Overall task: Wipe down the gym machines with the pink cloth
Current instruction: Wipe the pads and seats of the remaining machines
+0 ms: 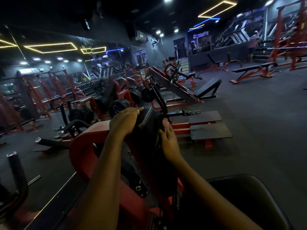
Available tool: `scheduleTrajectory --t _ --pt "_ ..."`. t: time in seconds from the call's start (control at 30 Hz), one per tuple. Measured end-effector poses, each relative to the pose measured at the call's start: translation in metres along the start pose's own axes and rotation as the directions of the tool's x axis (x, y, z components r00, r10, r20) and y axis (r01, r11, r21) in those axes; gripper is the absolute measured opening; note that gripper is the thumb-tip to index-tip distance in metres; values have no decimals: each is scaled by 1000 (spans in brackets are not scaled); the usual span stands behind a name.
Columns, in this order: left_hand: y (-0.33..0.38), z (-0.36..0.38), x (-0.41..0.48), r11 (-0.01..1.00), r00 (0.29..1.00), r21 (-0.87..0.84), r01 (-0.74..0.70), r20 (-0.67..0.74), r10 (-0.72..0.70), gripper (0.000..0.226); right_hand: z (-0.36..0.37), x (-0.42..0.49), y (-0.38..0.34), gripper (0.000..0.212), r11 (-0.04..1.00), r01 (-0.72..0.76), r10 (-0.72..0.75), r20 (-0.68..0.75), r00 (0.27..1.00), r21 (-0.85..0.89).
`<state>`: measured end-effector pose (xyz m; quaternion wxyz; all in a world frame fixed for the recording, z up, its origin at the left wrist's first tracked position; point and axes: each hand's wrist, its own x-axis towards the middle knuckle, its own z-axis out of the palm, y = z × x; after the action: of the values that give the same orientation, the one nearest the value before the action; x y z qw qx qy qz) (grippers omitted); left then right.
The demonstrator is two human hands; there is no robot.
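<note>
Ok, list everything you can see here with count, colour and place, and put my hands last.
black pad: one, black with pale stitching, centre, on the red machine
red machine frame: one, red, lower centre
weight plates: several, black, left of and behind the pad
foot plates: two, black, on the floor right of the pad
flat bench: one, black on red legs, far right
seat: one, black, bottom right
light strips: several, yellow, ceiling
person: one, far right background
pink cloth: none in view
left hand: one, fingers curled over the pad's top
right hand: one, against the pad's right edge, hold unclear
</note>
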<state>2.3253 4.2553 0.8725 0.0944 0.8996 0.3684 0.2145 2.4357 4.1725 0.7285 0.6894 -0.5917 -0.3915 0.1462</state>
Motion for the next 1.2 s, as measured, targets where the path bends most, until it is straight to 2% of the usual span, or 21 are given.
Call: scheduleTrajectory --t 0.07,0.17,0.3,0.37,0.43,0.5,0.6,0.63,0.77,0.93,1.0,1.07,1.13,1.2 --pt "1 0 -1 1000 1000 12 -5 -20 5 45 -1 -2 10 66 999 -32 33 -27 999 7" --pt "-2 1 0 1000 1000 -15 -11 -16 11 45 -1 43 -12 51 998 -68 68 2 998 -1" --pt "-1 1 1 1000 1000 -23 13 -18 -13 44 1 68 -36 48 986 160 -161 35 986 50" --pt "-1 2 2 1000 1000 5 -10 -12 10 44 -1 50 -18 50 981 182 -183 19 983 64" --pt "-3 2 4 1000 1000 -19 -15 -13 14 44 -5 27 15 50 989 141 -141 -4 990 48" --pt "-5 3 5 1000 999 -3 -27 -30 27 44 -9 16 35 48 998 35 -34 -26 999 57" --pt "-6 3 3 996 998 64 -60 -28 62 45 -10 36 18 45 985 -165 167 -31 985 55" --pt "-6 3 2 995 998 74 -59 -27 61 45 -10 43 4 47 984 -171 172 -27 985 53" --pt "-5 4 3 996 998 80 -46 -38 49 44 7 29 -35 55 994 95 -99 -55 994 -60" --pt "-9 6 9 995 997 86 -50 -46 54 44 12 -31 -19 59 926 344 -357 -60 932 -159" --pt "-10 7 9 993 997 106 -58 -42 63 45 8 -10 -10 60 950 291 -299 -59 952 -115" --pt "-8 5 7 989 997 129 -69 -35 74 46 3 24 -12 63 987 154 -156 -52 986 -36" --pt "-7 5 5 989 997 130 -65 -38 71 46 0 44 -18 55 1000 26 -26 -35 999 -9" --pt "-7 5 5 992 998 114 -55 -35 59 46 4 33 -18 52 999 15 -17 -48 999 -40"
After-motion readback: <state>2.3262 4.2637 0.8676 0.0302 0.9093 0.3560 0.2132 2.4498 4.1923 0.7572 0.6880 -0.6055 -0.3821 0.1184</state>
